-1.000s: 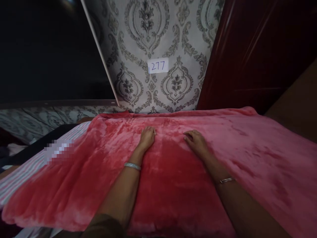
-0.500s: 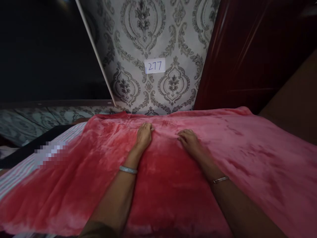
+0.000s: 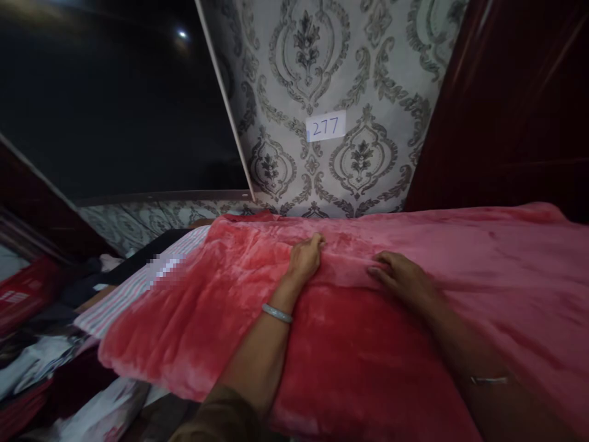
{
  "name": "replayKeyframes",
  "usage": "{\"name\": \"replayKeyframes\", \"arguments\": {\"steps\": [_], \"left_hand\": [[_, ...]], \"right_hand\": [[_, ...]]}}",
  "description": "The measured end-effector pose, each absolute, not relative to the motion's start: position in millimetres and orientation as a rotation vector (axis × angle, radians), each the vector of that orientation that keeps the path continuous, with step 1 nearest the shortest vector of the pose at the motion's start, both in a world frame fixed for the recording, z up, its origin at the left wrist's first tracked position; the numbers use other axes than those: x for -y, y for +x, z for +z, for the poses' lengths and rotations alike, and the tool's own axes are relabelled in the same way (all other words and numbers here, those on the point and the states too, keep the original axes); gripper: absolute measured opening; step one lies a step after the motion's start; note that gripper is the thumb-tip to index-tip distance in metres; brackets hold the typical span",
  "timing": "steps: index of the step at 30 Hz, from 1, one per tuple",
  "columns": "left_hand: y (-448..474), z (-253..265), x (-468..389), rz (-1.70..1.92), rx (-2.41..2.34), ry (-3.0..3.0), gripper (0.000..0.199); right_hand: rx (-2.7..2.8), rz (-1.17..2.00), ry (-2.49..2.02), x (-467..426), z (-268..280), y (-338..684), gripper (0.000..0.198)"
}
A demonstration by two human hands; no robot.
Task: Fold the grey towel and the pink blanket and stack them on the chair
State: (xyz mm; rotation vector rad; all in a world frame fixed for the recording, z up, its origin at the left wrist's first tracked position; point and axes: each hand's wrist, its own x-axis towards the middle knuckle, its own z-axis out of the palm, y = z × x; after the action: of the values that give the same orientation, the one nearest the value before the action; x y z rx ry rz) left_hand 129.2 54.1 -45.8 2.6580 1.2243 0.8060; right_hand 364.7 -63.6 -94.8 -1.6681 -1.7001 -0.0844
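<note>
head view:
blanket: a plush red-pink fleece blanket [image 3: 460, 264] lies spread over the bed, reaching from the bed's left edge across to the right edge of the picture; its far hem runs along the wall side.
blanket's long axis: left to right across the bed, crosswise to both forearms.
fold line: a ridge crosses the blanket between the two hands, paler pile on the far side, deeper red on the near side.
left hand: the left hand [image 3: 304, 258] rests palm down on the blanket near the far hem, fingers curled at the tips into the pile; whether it pinches cloth i cannot tell.
right hand: the right hand [image 3: 405, 279] lies flat on the blanket, fingers loosely spread and pointing left toward the other hand, gripping nothing.
which hand is nearer: the left hand sits closer to the far hem and to the bed's left edge; the right is a little nearer the body, just beside the ridge.
bangles: a pale bangle [image 3: 277, 313] on the left wrist, a thin one [image 3: 488, 380] on the right forearm.
under the blanket: a striped sheet [image 3: 133, 288] shows at the bed's left edge.
wall: patterned wallpaper with a paper label [image 3: 326, 126] reading 277, straight beyond the hands.
</note>
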Motion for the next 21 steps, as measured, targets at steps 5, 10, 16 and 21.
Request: {"name": "replayKeyframes", "arguments": {"steps": [5, 10, 16, 21], "left_hand": [[123, -48, -53, 0.786, -1.109, 2.763, 0.025], [95, -44, -69, 0.798, -1.226, 2.767, 0.026], [62, -43, -92, 0.999, -1.565, 2.552, 0.018], [44, -38, -100, 1.029, -1.68, 2.427, 0.017]], "right_hand": [[1.694, -0.143, -1.676, 64, -105, 372, 0.047], [1.612, -0.148, -1.668, 63, -104, 371, 0.054], [1.595, -0.077, -1.667, 66, -97, 368, 0.048], [1.599, -0.011, -1.647, 65, -99, 370, 0.045]]}}
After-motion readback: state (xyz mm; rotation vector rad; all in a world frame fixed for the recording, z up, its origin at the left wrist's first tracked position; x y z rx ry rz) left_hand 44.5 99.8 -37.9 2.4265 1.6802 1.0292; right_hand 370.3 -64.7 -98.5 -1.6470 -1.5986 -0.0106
